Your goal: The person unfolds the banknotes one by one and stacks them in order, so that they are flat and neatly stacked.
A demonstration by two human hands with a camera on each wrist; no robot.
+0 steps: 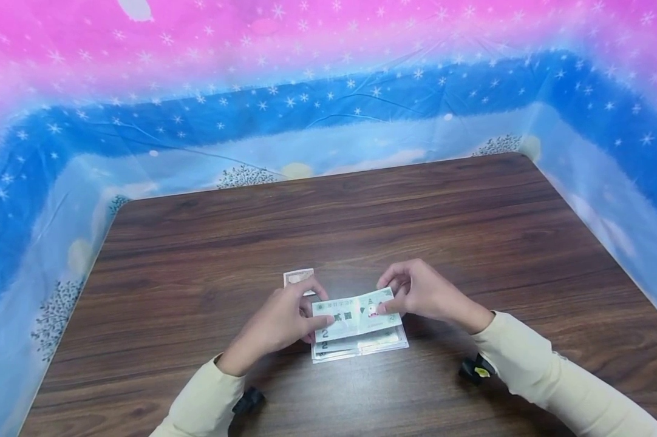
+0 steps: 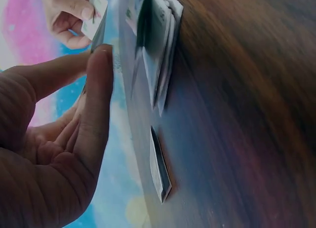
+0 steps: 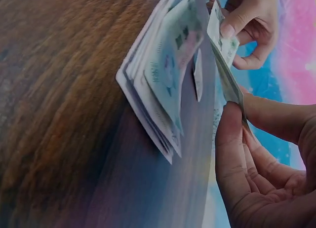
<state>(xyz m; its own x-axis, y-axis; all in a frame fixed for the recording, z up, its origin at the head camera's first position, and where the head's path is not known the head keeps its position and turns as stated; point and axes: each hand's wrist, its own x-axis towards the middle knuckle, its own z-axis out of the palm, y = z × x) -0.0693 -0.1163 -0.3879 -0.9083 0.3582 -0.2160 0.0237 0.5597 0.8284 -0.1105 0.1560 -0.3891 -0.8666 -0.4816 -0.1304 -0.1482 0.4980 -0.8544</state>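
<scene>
A pale green printed banknote (image 1: 356, 331), marked with a 2, is stretched between both hands. My left hand (image 1: 282, 318) pinches its left end between thumb and fingers. On the opposite end, the thumb of my right hand (image 1: 427, 297) lies on the printed face with the fingers behind. Under the held note, a stack of similar banknotes (image 1: 385, 344) lies on the table; the right wrist view shows this stack (image 3: 168, 70) as several layers with slightly curled edges. A smaller folded note (image 1: 297, 277) sits just beyond my left hand, also visible as a folded slip (image 2: 159, 166) in the left wrist view.
The dark wood-grain table (image 1: 252, 237) reaches well beyond the hands, with rounded far corners. A pink and blue snowflake-print cloth (image 1: 328, 103) hangs around its back and sides. Black wrist devices show at the left sleeve (image 1: 197, 400) and the right sleeve (image 1: 531, 364).
</scene>
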